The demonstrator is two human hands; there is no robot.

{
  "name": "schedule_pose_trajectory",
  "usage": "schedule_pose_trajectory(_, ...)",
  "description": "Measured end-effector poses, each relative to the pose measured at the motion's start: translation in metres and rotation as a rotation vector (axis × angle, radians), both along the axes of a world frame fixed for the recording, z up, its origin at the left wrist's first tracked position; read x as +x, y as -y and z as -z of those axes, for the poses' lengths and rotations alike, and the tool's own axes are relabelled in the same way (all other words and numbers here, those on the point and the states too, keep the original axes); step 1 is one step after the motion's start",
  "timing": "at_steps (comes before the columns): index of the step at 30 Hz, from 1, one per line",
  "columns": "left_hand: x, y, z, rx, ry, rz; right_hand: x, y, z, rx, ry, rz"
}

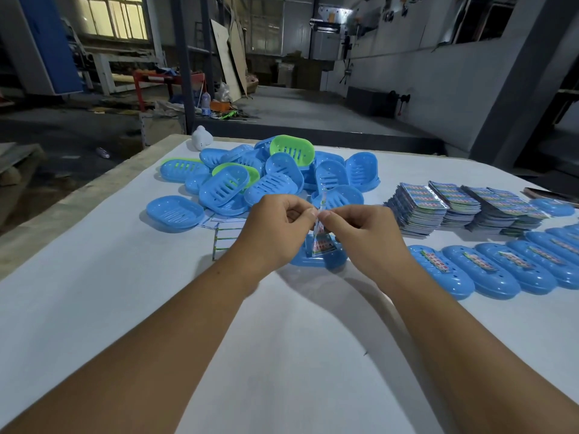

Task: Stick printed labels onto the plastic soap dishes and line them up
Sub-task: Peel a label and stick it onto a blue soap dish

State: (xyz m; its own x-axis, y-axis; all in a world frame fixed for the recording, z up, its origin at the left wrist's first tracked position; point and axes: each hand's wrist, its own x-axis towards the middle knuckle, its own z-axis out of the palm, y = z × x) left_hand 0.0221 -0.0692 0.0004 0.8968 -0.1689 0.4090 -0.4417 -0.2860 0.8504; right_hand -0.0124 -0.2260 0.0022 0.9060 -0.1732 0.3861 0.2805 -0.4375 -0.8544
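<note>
My left hand [275, 230] and my right hand [360, 233] meet above the table's middle, both pinching the top of a printed label sheet [322, 242] that hangs between them. Just under the sheet lies a blue soap dish [332, 260], upside down and partly hidden by my hands. A loose heap of blue and green soap dishes [260, 177] lies behind my hands. To the right, a row of blue labelled dishes [488, 270] lies side by side. Stacks of printed labels [451, 205] stand behind that row.
The table carries a white cloth [125, 308]; its left edge runs diagonally close to the heap. Spent label backing sheets [225, 233] lie left of my left hand. A white object [202, 137] sits at the far edge. A dark phone-like item [551, 194] lies far right.
</note>
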Motion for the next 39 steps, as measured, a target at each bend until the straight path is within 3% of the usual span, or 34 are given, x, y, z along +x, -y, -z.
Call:
schedule_pose_trajectory(10,0.009,-0.009,-0.001,0.153,0.034,-0.321,0.007,0.010,0.002,0.025,-0.093,0.156)
schedule_pose_trajectory(18,0.014,-0.032,-0.015,0.650,0.085,-0.608,0.008,0.007,0.006,-0.128,-0.113,0.132)
schedule_pose_trajectory(22,0.017,-0.038,-0.018,0.782,-0.030,-0.582,0.009,0.006,0.008,-0.201,-0.098,0.122)
schedule_pose_trajectory(26,0.014,-0.040,-0.021,0.858,-0.151,-0.493,0.008,0.003,0.009,-0.419,-0.096,0.182)
schedule_pose_trajectory(29,0.011,-0.037,-0.024,0.795,-0.190,-0.380,0.006,0.002,0.008,-0.501,-0.108,0.198)
schedule_pose_trajectory(33,0.010,-0.028,-0.024,0.457,-0.211,-0.318,0.009,0.004,0.008,-0.435,-0.091,0.202)
schedule_pose_trajectory(36,0.010,-0.020,-0.018,0.260,-0.134,-0.340,0.010,0.004,0.008,-0.260,-0.077,0.195)
schedule_pose_trajectory(39,0.012,-0.018,-0.012,0.235,0.003,-0.371,0.010,0.005,0.006,-0.245,-0.075,0.196)
